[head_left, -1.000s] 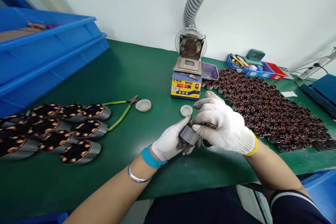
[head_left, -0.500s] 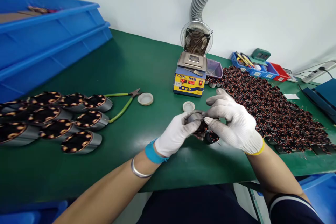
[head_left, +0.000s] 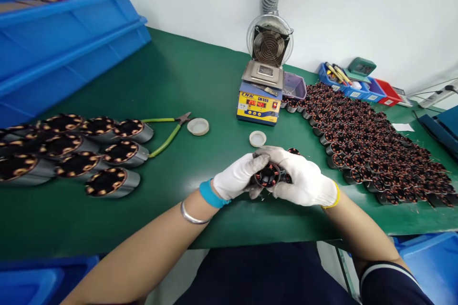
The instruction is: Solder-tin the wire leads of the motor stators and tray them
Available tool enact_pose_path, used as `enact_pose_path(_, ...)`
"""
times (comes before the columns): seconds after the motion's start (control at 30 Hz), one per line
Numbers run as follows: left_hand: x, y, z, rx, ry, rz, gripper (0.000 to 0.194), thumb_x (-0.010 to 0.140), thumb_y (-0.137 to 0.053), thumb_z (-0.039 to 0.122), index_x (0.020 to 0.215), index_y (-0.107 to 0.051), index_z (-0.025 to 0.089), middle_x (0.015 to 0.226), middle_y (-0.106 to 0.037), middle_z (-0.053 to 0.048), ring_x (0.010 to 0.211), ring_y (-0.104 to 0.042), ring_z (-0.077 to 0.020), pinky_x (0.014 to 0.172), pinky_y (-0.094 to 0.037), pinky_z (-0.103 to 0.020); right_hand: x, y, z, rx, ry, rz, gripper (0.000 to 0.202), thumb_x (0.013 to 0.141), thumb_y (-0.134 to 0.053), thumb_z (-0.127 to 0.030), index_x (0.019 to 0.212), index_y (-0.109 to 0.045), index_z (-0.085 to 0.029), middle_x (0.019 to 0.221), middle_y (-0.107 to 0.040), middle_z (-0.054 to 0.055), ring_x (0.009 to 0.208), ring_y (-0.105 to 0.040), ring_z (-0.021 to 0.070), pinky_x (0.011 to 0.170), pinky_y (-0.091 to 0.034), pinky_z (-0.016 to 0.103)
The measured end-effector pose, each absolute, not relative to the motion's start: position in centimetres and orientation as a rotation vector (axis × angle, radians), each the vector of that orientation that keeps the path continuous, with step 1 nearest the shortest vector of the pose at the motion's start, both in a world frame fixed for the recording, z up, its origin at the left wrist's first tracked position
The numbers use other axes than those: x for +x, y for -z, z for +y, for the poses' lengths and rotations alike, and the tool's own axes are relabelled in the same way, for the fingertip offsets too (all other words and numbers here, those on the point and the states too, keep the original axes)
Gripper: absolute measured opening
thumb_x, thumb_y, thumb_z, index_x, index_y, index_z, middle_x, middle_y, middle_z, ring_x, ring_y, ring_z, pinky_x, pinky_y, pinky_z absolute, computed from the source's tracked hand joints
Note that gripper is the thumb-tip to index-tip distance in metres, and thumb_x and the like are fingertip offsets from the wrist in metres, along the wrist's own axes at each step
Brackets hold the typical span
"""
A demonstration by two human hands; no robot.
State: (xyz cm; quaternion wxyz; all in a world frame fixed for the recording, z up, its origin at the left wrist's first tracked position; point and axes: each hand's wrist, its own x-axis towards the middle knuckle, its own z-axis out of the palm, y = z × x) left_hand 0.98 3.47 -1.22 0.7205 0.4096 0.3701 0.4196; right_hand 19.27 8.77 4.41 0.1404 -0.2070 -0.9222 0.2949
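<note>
My left hand (head_left: 238, 176), in a white glove with a blue wrist band, grips a motor stator (head_left: 267, 175) from its left side. The stator is a metal ring with a black inside and copper windings, its open end turned up toward me. My right hand (head_left: 304, 178), gloved in white with a yellow cuff, closes round the same stator from the right, fingers over its far side. Just past the right hand another stator (head_left: 293, 151) shows in part. A small white round lid (head_left: 257, 138) lies beyond my hands.
Rows of small stators (head_left: 379, 147) cover the right of the green table (head_left: 193, 71). Larger stators (head_left: 114, 182) stand at left beside green-handled cutters (head_left: 168, 142) and a white dish (head_left: 198, 127). A solder pot (head_left: 258, 105) with a fan stands at the back; blue crates (head_left: 71, 38) rise at left.
My right hand has moved left and closed round the stator, where its fingers were raised beside it before. The stator's open end has turned up toward me.
</note>
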Motion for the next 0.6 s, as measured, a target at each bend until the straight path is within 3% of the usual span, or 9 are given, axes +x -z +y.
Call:
enact_pose_path(0.1,1.1,0.9,3.6,1.007,-0.967,0.919,0.071,0.066,-0.058,0.085,0.069,-0.062,0.015,0.044,-0.055,0.000,0.033,-0.046,-0.0104,0.033,-0.030,-0.022,19.1,-2.9,8.5,-0.484,-0.635,-2.590,0.053,0.076,-0.064,-0.019,0.128,-0.056,-0.019,0.131,-0.064,0.011,0.122,-0.060,0.0248,0.105,-0.050,0.040)
enact_pose_path(0.17,1.0,0.2,3.8,1.069,-0.986,0.999,0.065,0.071,-0.059,0.080,0.072,-0.061,0.015,0.049,-0.059,-0.001,0.037,-0.050,-0.0103,0.036,-0.035,-0.022,19.6,-2.5,8.6,-0.580,-0.455,-2.552,0.053,0.077,-0.064,-0.020,0.129,-0.055,-0.021,0.128,-0.065,0.010,0.118,-0.063,0.0252,0.100,-0.053,0.040)
enact_pose_path(0.27,0.3,-1.2,3.6,1.066,-0.893,1.067,0.046,0.073,-0.069,0.060,0.064,-0.055,0.017,0.051,-0.061,-0.001,0.038,-0.051,-0.0099,0.038,-0.039,-0.021,20.5,-2.7,8.9,-0.671,-0.247,-2.544,0.054,0.078,-0.061,-0.018,0.131,-0.053,-0.021,0.127,-0.065,0.011,0.113,-0.065,0.0254,0.094,-0.056,0.040)
enact_pose_path(0.37,-0.9,-2.1,3.5,0.976,-0.888,1.063,0.036,0.071,-0.071,0.042,0.057,-0.048,0.019,0.041,-0.050,0.004,0.031,-0.041,-0.0073,0.033,-0.030,-0.019,20.9,-3.4,9.1,-0.716,-0.126,-2.515,0.051,0.078,-0.059,-0.017,0.128,-0.055,-0.020,0.124,-0.066,0.011,0.110,-0.066,0.0238,0.090,-0.058,0.036)
enact_pose_path(0.47,-1.4,-1.6,3.8,0.875,-1.115,1.049,0.034,0.071,-0.067,0.047,0.061,-0.050,0.020,0.040,-0.046,0.006,0.031,-0.036,-0.0070,0.033,-0.024,-0.019,20.8,-3.9,9.1,-0.738,-0.071,-2.481,0.049,0.078,-0.058,-0.017,0.126,-0.056,-0.019,0.121,-0.067,0.010,0.110,-0.066,0.0233,0.089,-0.058,0.035)
enact_pose_path(0.6,0.2,-0.5,4.0,1.036,-1.141,1.110,0.035,0.070,-0.072,0.051,0.071,-0.058,0.018,0.055,-0.059,0.001,0.046,-0.051,-0.0113,0.043,-0.039,-0.024,20.3,-3.7,9.2,-0.702,-0.085,-2.525,0.047,0.080,-0.059,-0.018,0.127,-0.055,-0.017,0.123,-0.066,0.012,0.110,-0.066,0.0244,0.092,-0.057,0.037)
